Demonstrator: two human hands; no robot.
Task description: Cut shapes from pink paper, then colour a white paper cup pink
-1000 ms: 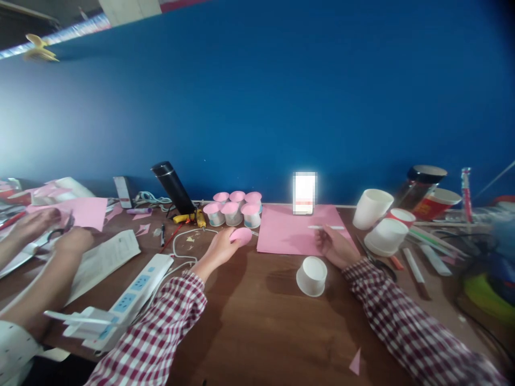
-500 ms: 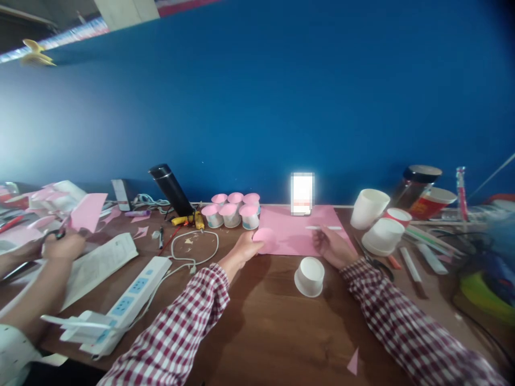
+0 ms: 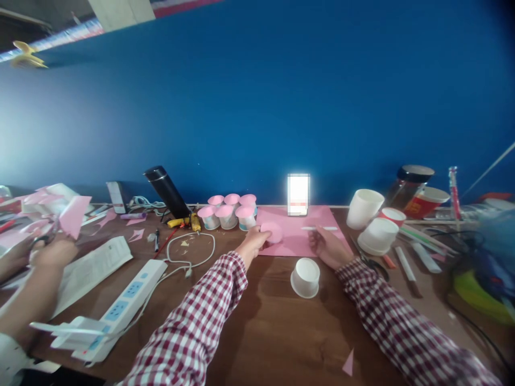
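Since a second ago the left hand has carried the pink paper disc rightward, from beside the cluster of pink-topped cups onto the left part of the pink sheet. Its fingers pinch the disc's left edge. The right hand, well apart from the left, is closed around a white pen lying over the sheet. An upturned white paper cup stands just below the sheet. No writing is readable; the phone screen is blurred. At far left, another person's hand holds pink paper.
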